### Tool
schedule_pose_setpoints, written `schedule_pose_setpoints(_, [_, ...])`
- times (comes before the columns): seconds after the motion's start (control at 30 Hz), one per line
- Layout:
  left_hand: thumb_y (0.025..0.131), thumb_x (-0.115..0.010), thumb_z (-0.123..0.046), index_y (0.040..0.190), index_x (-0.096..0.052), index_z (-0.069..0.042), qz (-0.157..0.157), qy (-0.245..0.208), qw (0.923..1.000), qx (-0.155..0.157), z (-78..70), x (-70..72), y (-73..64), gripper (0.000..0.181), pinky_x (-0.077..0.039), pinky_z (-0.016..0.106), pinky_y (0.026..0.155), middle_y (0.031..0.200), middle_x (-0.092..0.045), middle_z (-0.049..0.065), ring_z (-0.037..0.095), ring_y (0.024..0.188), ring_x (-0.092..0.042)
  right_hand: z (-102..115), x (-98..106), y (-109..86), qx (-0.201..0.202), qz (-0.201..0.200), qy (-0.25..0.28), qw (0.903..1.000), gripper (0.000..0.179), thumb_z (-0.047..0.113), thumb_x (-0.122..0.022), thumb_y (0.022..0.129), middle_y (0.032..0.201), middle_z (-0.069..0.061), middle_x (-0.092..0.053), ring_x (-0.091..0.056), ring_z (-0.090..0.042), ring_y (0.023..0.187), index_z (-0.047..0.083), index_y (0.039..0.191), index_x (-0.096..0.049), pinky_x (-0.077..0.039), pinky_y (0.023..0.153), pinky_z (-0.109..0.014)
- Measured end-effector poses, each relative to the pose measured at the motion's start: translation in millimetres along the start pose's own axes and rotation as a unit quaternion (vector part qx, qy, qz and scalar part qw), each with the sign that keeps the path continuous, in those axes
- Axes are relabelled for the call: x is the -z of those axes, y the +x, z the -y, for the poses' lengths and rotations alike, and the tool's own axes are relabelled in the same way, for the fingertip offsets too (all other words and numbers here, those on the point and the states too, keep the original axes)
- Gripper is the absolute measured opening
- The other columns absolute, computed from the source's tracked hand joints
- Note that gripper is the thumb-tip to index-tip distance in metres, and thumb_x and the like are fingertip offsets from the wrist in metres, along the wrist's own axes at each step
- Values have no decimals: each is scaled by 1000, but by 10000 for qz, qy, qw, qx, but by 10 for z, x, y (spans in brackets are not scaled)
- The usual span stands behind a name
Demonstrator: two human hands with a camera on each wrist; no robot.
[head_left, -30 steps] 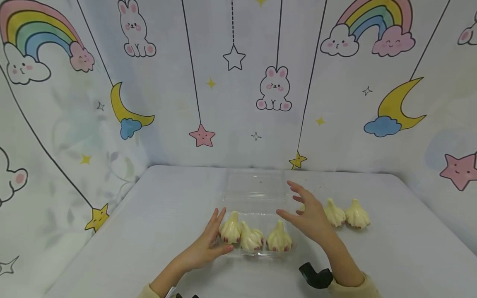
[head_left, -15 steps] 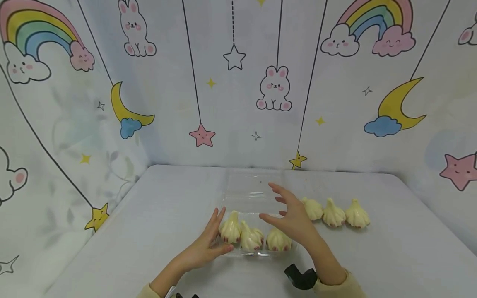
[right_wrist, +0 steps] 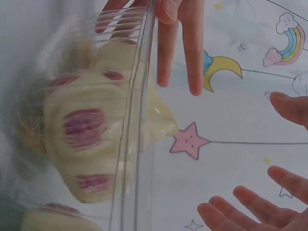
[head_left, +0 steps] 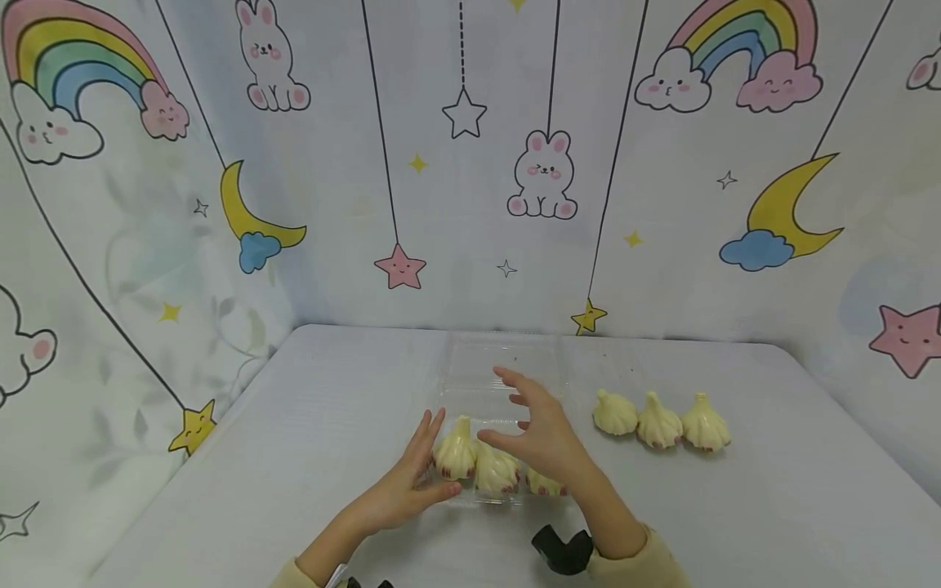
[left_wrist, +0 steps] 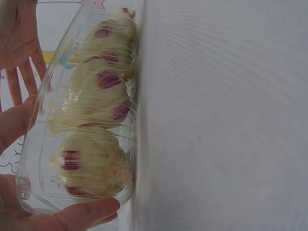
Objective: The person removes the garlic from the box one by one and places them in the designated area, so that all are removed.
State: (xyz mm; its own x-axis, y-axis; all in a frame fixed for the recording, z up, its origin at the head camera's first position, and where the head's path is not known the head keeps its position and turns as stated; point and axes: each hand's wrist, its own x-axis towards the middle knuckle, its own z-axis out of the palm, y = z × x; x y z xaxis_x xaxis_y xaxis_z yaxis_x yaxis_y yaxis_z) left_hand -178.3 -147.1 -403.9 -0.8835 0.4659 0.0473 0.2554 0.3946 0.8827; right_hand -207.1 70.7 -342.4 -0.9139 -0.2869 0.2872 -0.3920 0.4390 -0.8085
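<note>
Sitting at mid-table, a clear container, ribbed plastic; clock centred on it, twelve toward the curtain. Three garlic bulbs inside, roots down, necks up. Left and middle bulbs close together; the right one, toward four o'clock, partly hidden in the head view by an arm. Wrist views give purple patches on the pale skins and, left wrist only, a clear look at a straw-coloured root tuft.

Lid laid back flat at twelve, joined to the container's far edge.

Left hand at eight to nine: thumb and fingers spread wide about the container's end, fingers fairly straight, thumb touching the wall. Steadying pressure, if any, cannot be told.

Right hand above the container's right half, toward one. Thumb and fingers well parted, a wide grip with nothing in it; thumb nearest the middle bulb in the head view, though apart from the bulbs in the right wrist view.

Three loose bulbs side by side on the white table, between two and three; nearest one leans its neck toward eleven.

Black curved piece at five, by the pale yellow right sleeve.

Beyond, at twelve, the printed curtain: rainbows, moons, rabbits, stars.
</note>
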Motion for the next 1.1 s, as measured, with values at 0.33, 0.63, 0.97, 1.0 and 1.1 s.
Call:
schedule_pose_setpoints(0.33, [90, -60, -28, 146, 8, -31, 40, -42, 10000, -53, 1, 2, 3, 88, -30, 65, 93, 147, 22, 20, 55, 126, -19, -32, -181, 38, 134, 222, -189, 9995, 75, 18, -81, 70, 129, -13, -48, -50, -36, 112, 15, 135, -44, -50, 80, -48])
schedule_pose_setpoints(0.63, [89, -60, -28, 147, 8, -29, 28, 41, 10000, -38, -1, 9, -4, 89, -29, 65, 94, 147, 22, 21, 51, 126, -24, -85, -318, 51, 416, 425, -402, 9974, 76, 18, -81, 69, 129, -16, -48, -50, -37, 110, 14, 135, -44, -48, 82, -50])
schedule_pose_setpoints(0.97, [89, -60, -26, 147, 7, -29, -8, -38, 10000, -44, 14, 11, -2, 88, -29, 64, 94, 147, 22, 20, 51, 126, -24, -154, -440, 60, 429, 639, -831, 9936, 78, 18, -82, 67, 134, -11, -46, -40, -33, 123, 14, 136, -44, -38, 95, -53])
schedule_pose_setpoints(1.0, [89, -60, -26, 147, 7, -30, -3, -63, 10000, -42, 16, 11, -2, 88, -30, 64, 93, 147, 22, 20, 52, 127, -20, -162, -451, 59, 419, 656, -868, 9932, 79, 18, -82, 67, 133, -11, -46, -41, -33, 122, 14, 136, -43, -38, 95, -53])
schedule_pose_setpoints(1.1, [89, -61, -26, 146, 7, -31, 15, -131, 9999, -32, 20, 8, 1, 88, -30, 65, 93, 147, 22, 19, 54, 127, -16, -175, -483, 49, 362, 684, -1000, 9920, 81, 23, -83, 66, 134, -11, -46, -42, -33, 121, 16, 136, -43, -39, 92, -54])
